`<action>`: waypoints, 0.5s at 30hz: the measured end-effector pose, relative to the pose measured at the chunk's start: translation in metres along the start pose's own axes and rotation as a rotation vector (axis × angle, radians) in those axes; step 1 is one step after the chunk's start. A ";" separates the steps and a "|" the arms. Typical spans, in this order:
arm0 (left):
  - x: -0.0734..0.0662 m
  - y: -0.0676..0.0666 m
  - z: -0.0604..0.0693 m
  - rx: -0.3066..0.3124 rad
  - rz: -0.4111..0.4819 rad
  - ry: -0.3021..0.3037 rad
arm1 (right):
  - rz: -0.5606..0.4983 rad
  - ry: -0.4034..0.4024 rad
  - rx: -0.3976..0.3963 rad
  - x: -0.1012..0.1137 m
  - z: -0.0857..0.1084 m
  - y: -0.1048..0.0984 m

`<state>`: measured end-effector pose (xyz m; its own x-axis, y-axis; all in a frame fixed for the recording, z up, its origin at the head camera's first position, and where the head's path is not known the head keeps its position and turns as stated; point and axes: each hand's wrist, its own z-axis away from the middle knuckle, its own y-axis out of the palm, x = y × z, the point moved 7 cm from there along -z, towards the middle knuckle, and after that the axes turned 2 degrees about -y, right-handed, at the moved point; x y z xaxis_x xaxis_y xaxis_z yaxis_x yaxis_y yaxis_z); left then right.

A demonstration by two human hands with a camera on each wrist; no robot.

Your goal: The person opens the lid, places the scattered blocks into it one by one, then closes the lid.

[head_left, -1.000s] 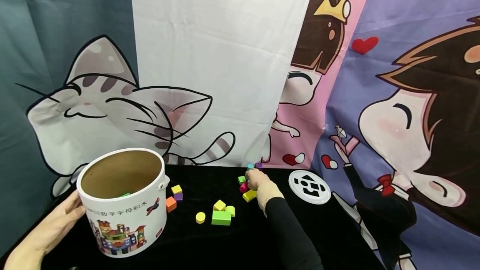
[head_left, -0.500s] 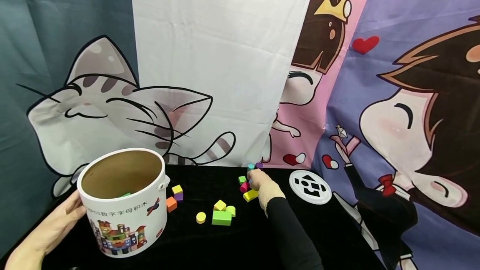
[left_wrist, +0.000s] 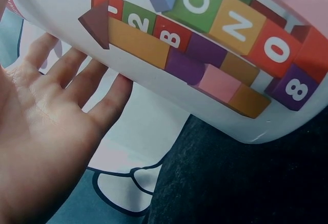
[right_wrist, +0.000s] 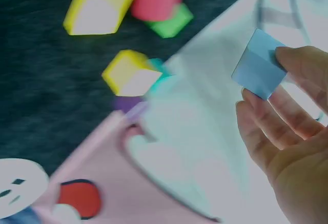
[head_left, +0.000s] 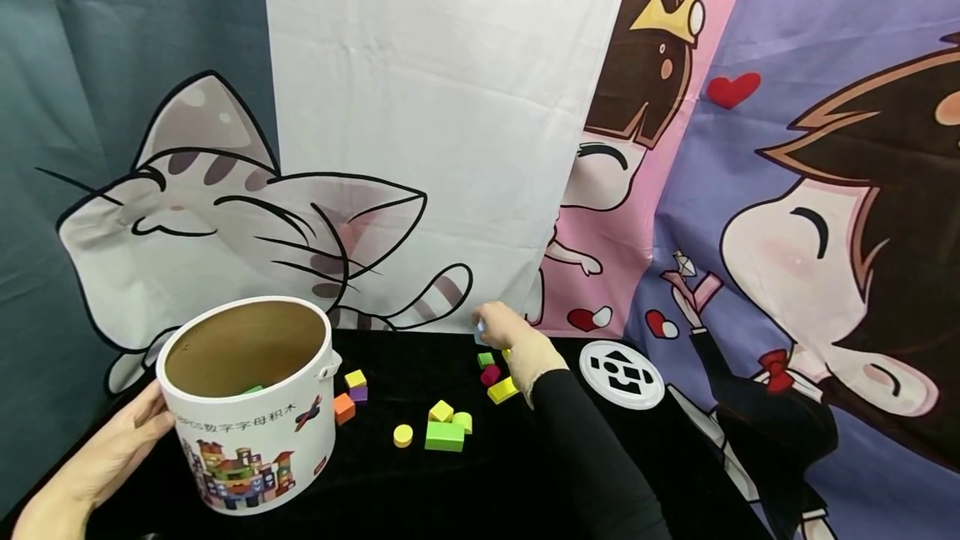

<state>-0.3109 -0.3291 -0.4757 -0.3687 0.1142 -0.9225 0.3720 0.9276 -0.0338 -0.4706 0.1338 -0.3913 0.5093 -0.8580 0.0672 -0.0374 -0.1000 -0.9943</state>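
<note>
The right hand's (head_left: 508, 332) grip pinches a light blue block (right_wrist: 259, 65), apparently just above the surface (head_left: 390, 386); the left hand (head_left: 112, 448) touches the white bucket (head_left: 307, 440), fingers loosely extended. Best hold that pinch snug, clearing the loose blocks (head_left: 490, 375) nearby.

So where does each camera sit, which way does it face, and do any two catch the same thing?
Head: worn on the head, facing forward and down at the black table and cartoon backdrop; shows the left hand, right hand and a dark sleeve.
Left wrist: faces past the left hand to the white bucket's printed side.
Right wrist: faces past the right hand to the light-blue block it pinches, backdrop beyond.
Shared: head and left wrist, left hand and bucket; head and right wrist, right hand and light-blue block.
</note>
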 end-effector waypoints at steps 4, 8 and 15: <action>0.000 -0.001 0.001 -0.005 -0.001 -0.004 | 0.044 -0.089 -0.033 0.036 -0.010 -0.021; 0.000 -0.002 0.000 -0.008 -0.005 -0.016 | 0.079 -0.156 -0.064 0.074 -0.016 -0.040; 0.000 -0.002 0.000 -0.004 -0.016 -0.020 | 0.057 -0.285 -0.108 0.140 -0.018 -0.062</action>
<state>-0.3116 -0.3310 -0.4758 -0.3574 0.0925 -0.9294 0.3632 0.9305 -0.0471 -0.4126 0.0112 -0.3187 0.7235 -0.6897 -0.0299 -0.1564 -0.1215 -0.9802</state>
